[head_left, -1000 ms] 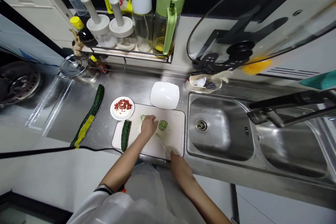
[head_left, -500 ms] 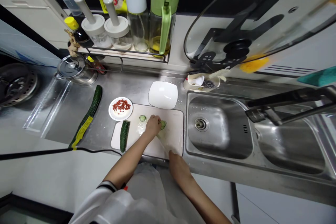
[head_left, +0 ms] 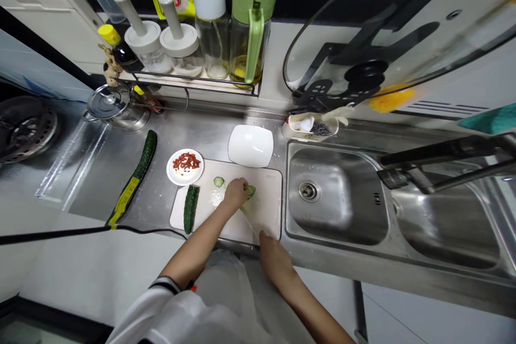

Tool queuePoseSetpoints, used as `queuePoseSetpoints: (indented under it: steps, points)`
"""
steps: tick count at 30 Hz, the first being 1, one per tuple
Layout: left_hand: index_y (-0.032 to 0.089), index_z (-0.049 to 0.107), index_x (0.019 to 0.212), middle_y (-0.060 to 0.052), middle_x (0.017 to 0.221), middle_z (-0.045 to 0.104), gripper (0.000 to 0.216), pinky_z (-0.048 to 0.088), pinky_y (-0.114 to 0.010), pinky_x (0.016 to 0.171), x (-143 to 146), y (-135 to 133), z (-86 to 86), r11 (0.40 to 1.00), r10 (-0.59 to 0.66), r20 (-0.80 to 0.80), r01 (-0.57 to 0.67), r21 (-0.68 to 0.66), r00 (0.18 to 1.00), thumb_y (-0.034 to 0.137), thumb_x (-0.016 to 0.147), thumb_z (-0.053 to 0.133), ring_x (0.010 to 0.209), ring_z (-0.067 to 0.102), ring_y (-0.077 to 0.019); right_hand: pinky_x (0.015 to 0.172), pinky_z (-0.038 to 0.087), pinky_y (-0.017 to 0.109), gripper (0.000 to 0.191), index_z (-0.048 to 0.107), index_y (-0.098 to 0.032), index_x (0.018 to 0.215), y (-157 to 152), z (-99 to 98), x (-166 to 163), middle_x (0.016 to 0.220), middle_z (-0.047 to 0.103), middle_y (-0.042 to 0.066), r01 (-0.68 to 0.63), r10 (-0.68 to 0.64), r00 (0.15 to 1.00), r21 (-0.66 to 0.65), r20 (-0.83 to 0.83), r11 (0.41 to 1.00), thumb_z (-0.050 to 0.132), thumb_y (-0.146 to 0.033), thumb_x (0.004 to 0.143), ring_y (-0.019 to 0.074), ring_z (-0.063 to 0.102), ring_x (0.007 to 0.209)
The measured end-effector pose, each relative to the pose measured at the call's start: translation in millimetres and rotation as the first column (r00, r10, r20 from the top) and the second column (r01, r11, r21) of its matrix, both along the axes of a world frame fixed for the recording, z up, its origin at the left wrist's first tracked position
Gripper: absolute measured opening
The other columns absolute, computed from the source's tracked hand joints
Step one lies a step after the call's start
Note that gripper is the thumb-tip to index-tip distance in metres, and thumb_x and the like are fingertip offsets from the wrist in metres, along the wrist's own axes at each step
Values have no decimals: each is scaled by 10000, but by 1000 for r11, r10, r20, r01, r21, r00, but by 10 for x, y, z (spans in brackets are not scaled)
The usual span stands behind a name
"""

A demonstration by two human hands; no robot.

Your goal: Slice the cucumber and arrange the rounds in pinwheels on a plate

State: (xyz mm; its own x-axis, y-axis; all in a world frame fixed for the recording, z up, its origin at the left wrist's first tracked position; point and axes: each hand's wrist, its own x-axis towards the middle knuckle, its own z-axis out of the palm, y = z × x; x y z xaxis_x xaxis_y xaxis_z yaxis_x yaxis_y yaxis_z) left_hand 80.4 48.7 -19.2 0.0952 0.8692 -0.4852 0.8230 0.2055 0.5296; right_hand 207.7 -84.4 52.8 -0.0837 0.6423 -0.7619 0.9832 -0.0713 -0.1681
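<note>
My left hand (head_left: 236,192) is over the middle of the white cutting board (head_left: 270,209), its fingers curled down on a piece of cucumber that they mostly hide. Cut cucumber slices (head_left: 250,192) show just right of the fingertips. At the board's front edge my right hand (head_left: 274,252) is closed around a knife (head_left: 250,219), whose pale blade points up and left toward my left hand; the handle is hidden in the fist. A single cucumber slice (head_left: 219,181) lies left of my left hand. A cucumber chunk (head_left: 191,209) rests on the board's left end.
Behind the board stand a white dish (head_left: 250,146) and a small plate (head_left: 178,176) of red bits. A long cucumber (head_left: 143,164) with a yellow label lies left. The double sink (head_left: 338,193) is right. Bottles and jars fill the rack (head_left: 189,81) above.
Hardly anything differs. Both hands, the knife and the cucumber pieces stay in nearly the same places.
</note>
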Motion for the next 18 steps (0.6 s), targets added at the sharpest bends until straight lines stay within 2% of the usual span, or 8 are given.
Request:
queuePoseSetpoints:
  steps: [10, 18]
  points:
    - [177, 599, 804, -38, 874, 603, 117, 400, -237, 702, 0, 3, 21, 997, -46, 23, 45, 56, 999, 138, 703, 556, 795, 537, -144, 713, 490, 273, 423, 561, -100, 1101, 16, 10, -3, 981, 671, 166, 2, -2, 1000, -13, 3, 1000, 262, 16, 825, 226, 648, 926]
    - [186, 627, 852, -21, 821, 635, 155, 395, -228, 667, -34, 14, 19, 997, -50, 41, 48, 55, 998, 148, 710, 578, 755, 547, -140, 728, 490, 288, 448, 555, -93, 1123, 16, 14, -6, 1007, 665, 167, -7, 7, 1000, -13, -1, 1000, 238, 15, 827, 231, 640, 944]
